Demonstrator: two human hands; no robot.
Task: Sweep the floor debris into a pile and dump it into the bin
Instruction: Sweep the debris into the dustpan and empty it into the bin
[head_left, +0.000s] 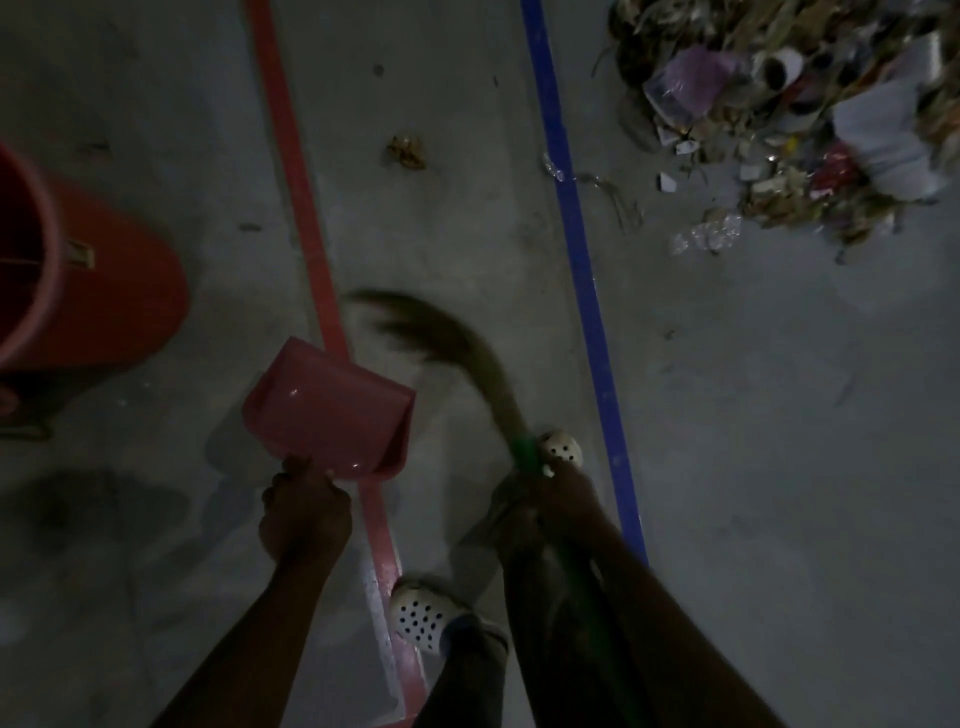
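Reference: red floor stripe (306, 218).
Debris pile (810, 119): far right of stripe, beyond blue stripe (576, 234).
Red bin (93, 291): left of stripe, at frame edge.
Broom (441, 343): just right of stripe, bristles blurred; right hand (540, 504) wrapped round green handle.
Pink dustpan (327, 405): overlaps stripe; left hand (304, 514) clenched on rear end.
Lone scrap (407, 151): right of stripe, apart from pile.
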